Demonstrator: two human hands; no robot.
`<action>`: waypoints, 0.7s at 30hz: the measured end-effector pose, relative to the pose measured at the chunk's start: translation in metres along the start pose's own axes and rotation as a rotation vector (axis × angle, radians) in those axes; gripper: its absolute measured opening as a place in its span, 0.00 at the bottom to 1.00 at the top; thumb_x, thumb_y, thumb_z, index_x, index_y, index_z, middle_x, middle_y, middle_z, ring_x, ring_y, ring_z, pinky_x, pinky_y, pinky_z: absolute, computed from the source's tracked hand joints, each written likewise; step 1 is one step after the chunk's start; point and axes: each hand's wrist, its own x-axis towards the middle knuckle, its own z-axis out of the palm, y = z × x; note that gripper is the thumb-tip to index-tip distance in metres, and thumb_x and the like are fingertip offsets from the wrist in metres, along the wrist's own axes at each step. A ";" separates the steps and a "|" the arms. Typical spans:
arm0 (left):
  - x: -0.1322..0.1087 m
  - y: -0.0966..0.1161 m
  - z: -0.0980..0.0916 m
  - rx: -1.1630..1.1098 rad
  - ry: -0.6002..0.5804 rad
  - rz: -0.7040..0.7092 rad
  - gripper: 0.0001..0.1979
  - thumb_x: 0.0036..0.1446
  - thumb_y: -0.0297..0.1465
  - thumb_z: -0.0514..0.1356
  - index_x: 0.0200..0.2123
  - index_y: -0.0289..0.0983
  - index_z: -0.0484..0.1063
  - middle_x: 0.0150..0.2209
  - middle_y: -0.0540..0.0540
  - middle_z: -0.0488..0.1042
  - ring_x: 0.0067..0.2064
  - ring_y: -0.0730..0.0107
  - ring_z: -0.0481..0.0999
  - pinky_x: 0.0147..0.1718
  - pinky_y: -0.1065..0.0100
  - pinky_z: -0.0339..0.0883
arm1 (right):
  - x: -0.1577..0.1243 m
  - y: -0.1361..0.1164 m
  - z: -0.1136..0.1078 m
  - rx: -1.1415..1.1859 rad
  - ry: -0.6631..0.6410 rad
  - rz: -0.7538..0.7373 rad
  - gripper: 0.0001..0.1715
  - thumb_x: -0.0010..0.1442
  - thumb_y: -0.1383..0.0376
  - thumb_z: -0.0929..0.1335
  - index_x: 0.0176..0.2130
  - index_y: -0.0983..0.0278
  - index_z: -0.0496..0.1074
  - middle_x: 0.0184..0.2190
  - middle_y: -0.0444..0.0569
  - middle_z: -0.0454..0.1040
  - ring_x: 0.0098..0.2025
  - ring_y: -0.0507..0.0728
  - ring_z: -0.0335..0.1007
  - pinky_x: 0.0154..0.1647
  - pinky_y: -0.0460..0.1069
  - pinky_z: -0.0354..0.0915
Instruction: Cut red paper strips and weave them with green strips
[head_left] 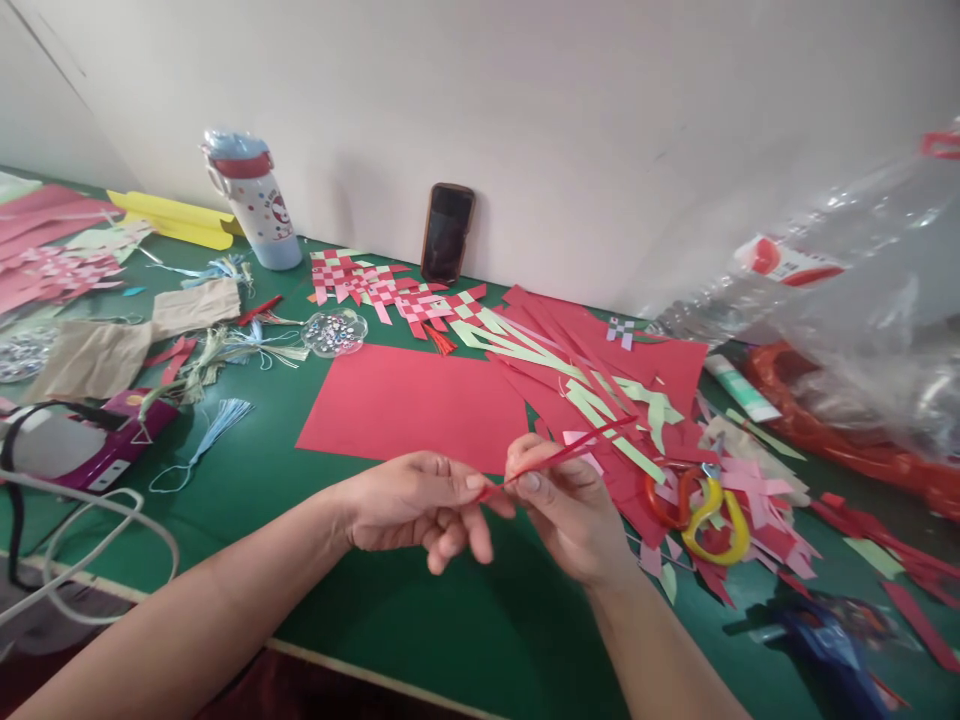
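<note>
Soft, muted light; faint shadows on wall (pixel 570 140); edges stretched.

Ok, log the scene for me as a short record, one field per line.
Left hand: pinching a thin red paper strip
Right hand: pinching the same strip
Beyond hands: flat red paper sheet on green tabletop
Scissors: yellow-and-red-handled pair, among paper scraps
Back: dark-screened phone in brown case, leaning on pale wall

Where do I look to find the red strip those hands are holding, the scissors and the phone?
Red strip (pixel 561 456): head view, partway along its length.
Scissors (pixel 712 492): head view, on the yellow handle.
Phone (pixel 448 235): head view, on its dark screen.
</note>
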 end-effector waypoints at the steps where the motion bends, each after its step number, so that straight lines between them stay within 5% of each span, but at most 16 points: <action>1: 0.000 -0.001 0.000 0.008 0.032 0.048 0.20 0.60 0.45 0.64 0.45 0.33 0.77 0.35 0.39 0.81 0.26 0.74 0.77 0.27 0.72 0.73 | 0.001 -0.001 0.000 0.044 0.045 0.030 0.08 0.52 0.58 0.77 0.29 0.59 0.78 0.28 0.43 0.68 0.26 0.50 0.60 0.28 0.49 0.64; 6: 0.002 -0.004 0.001 0.180 0.235 0.317 0.27 0.57 0.50 0.64 0.48 0.33 0.76 0.47 0.36 0.79 0.45 0.62 0.80 0.47 0.60 0.73 | 0.005 -0.001 -0.002 0.136 0.203 0.117 0.14 0.48 0.56 0.78 0.28 0.61 0.74 0.19 0.39 0.62 0.22 0.48 0.54 0.25 0.46 0.59; 12: 0.005 -0.007 0.004 0.500 0.357 0.369 0.27 0.55 0.47 0.66 0.50 0.34 0.74 0.40 0.43 0.80 0.41 0.64 0.79 0.43 0.65 0.72 | 0.006 0.004 0.001 0.128 0.285 0.138 0.17 0.47 0.56 0.79 0.26 0.62 0.72 0.18 0.38 0.62 0.22 0.47 0.55 0.26 0.46 0.59; 17: 0.009 -0.011 0.008 0.710 0.466 0.350 0.15 0.60 0.42 0.61 0.32 0.35 0.74 0.32 0.47 0.79 0.35 0.69 0.79 0.36 0.70 0.71 | 0.004 0.010 0.010 0.091 0.245 0.166 0.18 0.47 0.55 0.79 0.26 0.62 0.72 0.18 0.38 0.63 0.23 0.48 0.57 0.26 0.46 0.60; 21: 0.011 -0.011 0.010 0.694 0.500 0.308 0.15 0.60 0.41 0.59 0.30 0.35 0.73 0.31 0.46 0.80 0.32 0.70 0.79 0.35 0.70 0.73 | 0.004 0.014 0.010 0.122 0.243 0.164 0.16 0.48 0.55 0.78 0.28 0.62 0.74 0.19 0.38 0.64 0.23 0.48 0.57 0.25 0.46 0.59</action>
